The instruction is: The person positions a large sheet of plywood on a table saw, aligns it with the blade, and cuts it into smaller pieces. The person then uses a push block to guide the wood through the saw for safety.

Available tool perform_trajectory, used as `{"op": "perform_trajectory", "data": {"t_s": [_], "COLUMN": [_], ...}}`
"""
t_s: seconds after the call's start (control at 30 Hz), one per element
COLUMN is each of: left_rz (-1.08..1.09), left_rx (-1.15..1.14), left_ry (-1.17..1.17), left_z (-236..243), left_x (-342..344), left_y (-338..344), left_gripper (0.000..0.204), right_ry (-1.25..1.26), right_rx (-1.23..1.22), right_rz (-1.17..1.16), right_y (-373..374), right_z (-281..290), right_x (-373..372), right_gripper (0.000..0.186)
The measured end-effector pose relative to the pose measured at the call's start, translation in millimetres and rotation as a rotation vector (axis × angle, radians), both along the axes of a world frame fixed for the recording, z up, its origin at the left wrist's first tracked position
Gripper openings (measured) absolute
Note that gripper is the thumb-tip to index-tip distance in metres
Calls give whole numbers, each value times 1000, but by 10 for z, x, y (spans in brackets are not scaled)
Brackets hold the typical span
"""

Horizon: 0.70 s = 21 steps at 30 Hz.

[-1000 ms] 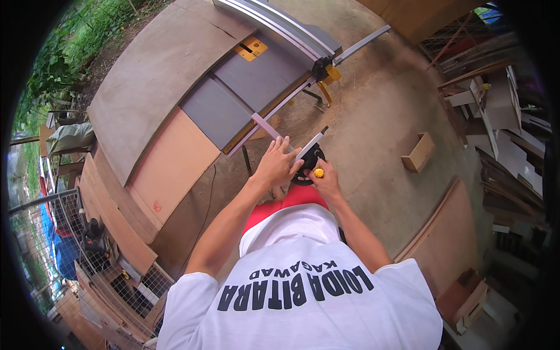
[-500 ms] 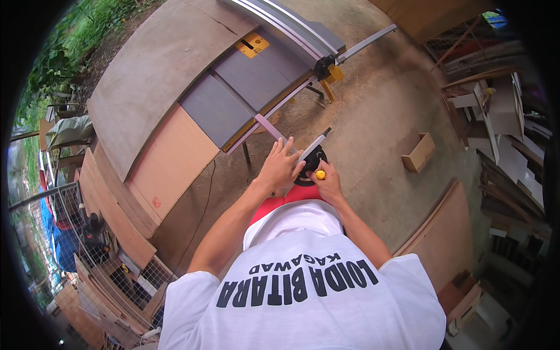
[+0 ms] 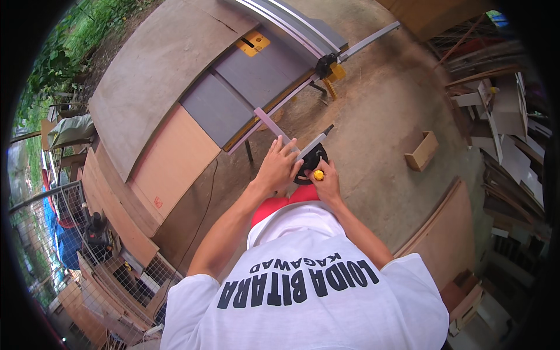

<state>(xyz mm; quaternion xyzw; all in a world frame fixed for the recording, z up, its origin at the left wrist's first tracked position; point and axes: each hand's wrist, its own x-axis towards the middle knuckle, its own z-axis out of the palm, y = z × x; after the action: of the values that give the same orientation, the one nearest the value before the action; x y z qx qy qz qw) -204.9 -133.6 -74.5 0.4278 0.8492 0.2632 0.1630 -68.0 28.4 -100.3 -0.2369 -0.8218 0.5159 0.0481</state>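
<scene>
Table saw (image 3: 268, 79): held mitre gauge (image 3: 314, 144) by its near edge, with bar (image 3: 270, 123) toward its slot (image 3: 233, 93), seemingly for alignment; laid left hand (image 3: 279, 166), extended, over gauge, apparently for steadiness; clamped right hand (image 3: 326, 181) on yellow knob (image 3: 318, 174).

Right fingers (image 3: 331, 171) grip a black gauge (image 3: 317, 156) at its yellow knob (image 3: 318, 175) (left fingers (image 3: 287, 150) against it), near a table saw (image 3: 262, 79).

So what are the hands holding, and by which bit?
A gauge. The right hand has it by the yellow knob; the left hand lies over the pinkish bar, its grip hidden.
</scene>
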Motion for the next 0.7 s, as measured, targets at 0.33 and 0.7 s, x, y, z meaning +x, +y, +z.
{"op": "perform_trajectory", "data": {"t_s": [0.33, 0.7], "left_rz": [-19, -22], "left_rx": [-28, -12], "left_ry": [34, 16], "left_z": [23, -27], "left_x": [118, 107], "left_y": [-12, 2], "left_gripper": [35, 36], "right_ry": [-33, -24], "right_rx": [-52, -60], "right_rz": [-8, -28], "right_y": [4, 17], "right_z": [-67, -110], "right_x": [101, 110], "right_gripper": [28, 27]}}
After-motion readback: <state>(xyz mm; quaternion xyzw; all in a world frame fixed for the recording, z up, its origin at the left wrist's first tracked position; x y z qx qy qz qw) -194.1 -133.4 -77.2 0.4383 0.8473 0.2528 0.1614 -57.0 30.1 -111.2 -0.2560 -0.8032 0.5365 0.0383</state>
